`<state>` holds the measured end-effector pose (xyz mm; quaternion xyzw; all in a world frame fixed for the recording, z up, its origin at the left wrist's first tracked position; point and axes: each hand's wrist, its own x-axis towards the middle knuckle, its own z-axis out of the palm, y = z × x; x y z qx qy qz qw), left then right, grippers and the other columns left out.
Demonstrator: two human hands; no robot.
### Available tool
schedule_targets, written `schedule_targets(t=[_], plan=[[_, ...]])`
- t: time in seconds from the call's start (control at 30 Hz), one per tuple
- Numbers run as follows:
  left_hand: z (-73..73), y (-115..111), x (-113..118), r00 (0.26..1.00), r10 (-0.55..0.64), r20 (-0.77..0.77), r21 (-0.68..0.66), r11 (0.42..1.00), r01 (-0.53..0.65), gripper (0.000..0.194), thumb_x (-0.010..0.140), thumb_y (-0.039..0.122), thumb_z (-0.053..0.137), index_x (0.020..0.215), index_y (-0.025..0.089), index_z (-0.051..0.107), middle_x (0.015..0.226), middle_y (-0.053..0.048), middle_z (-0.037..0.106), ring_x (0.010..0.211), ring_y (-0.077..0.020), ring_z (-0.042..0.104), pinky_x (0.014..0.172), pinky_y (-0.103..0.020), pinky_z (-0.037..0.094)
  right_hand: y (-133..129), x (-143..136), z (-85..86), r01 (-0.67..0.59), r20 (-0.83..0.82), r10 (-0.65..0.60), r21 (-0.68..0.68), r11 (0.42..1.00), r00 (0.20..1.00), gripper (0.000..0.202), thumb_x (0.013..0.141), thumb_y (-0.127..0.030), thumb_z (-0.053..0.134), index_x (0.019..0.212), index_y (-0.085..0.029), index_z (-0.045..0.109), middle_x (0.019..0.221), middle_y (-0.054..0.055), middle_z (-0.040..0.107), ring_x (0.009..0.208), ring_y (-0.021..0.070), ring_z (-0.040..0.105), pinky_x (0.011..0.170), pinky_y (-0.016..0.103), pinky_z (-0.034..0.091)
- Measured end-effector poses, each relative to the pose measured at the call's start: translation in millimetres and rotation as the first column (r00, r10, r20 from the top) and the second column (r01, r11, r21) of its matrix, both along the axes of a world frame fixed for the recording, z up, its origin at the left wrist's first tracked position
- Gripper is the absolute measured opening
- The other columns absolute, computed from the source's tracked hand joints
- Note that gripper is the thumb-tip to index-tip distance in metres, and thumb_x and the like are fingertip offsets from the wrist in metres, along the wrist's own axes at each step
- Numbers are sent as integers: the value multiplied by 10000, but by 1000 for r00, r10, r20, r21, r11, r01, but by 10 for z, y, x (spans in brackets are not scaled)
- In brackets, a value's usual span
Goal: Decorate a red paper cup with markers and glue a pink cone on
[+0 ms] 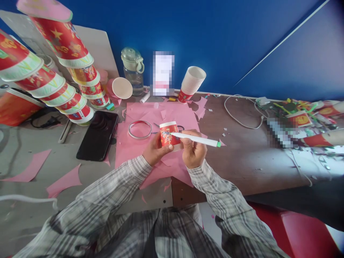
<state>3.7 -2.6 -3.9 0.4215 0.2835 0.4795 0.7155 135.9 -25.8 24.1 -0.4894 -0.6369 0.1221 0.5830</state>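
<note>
My left hand [155,149] is wrapped round a red paper cup [167,135] with a white band and a printed picture. In my right hand [194,152] is a white marker pen [199,138] with a green end, its tip at the cup's printed side. Both hands are over pink paper sheets [131,157] on the table. Left of the cup lies a silver ring [139,129], perhaps a roll of tape seen from above. Behind the cup, the dark handle of scissors [181,128] shows in part.
Towers of stacked red cups [60,93] rise at the left, beside a black phone [98,136]. A water bottle [133,71] and a nested cup stack [192,84] stand along the blue wall. A white cable [242,123] and cluttered scraps lie to the right.
</note>
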Motion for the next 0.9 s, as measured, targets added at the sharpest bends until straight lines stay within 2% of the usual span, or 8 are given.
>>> schedule_targets(t=[0.37,0.67,0.9], plan=[[16,-2,2,1000,2,-30,40,999,-1,589,560,392,739,1055,170,510,930,-37,598,893,-223,548,748,-338,460,15,21,-12,-1,62,0,16,1000,998,163,864,-241,450,949,-212,586,852,49,612,785,203,600,736,386,511],[31,7,2,999,5,-54,29,1000,-3,672,533,422,749,1076,134,478,946,-80,598,866,-209,545,743,-337,471,19,20,-16,0,87,-1,10,1000,996,163,874,-254,442,950,-202,577,851,57,605,782,204,602,725,385,514],[26,4,-7,998,-6,-55,50,999,9,650,555,418,736,1078,132,478,1037,-109,582,951,-239,533,806,-366,460,23,28,4,-18,80,18,-7,1000,997,129,849,-234,457,904,-207,571,819,49,607,743,205,598,697,392,515]])
